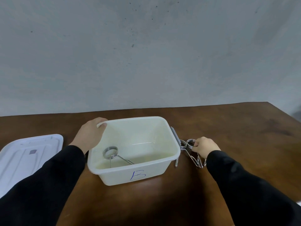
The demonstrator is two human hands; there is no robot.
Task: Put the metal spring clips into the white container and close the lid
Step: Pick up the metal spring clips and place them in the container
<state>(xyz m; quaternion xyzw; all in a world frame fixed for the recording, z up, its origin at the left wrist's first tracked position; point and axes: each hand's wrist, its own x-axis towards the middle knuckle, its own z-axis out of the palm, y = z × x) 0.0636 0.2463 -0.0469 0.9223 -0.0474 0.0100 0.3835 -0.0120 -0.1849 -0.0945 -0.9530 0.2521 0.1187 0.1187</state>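
So we've got the white tub (175, 154) sitting open mid-table (228, 128), blue "B" (137, 175) on its near wall. One clip (112, 154) is already inside, down at the near-left of the floor. Our left hand (91, 134) grips the far-left corner of the rim, thumb hooked over the edge. Two more clips (189, 149) lie just right of the tub; our right hand (205, 146) is on the right one, fingers pinching its coil. The lid (31, 154) is off, lying well to the left.
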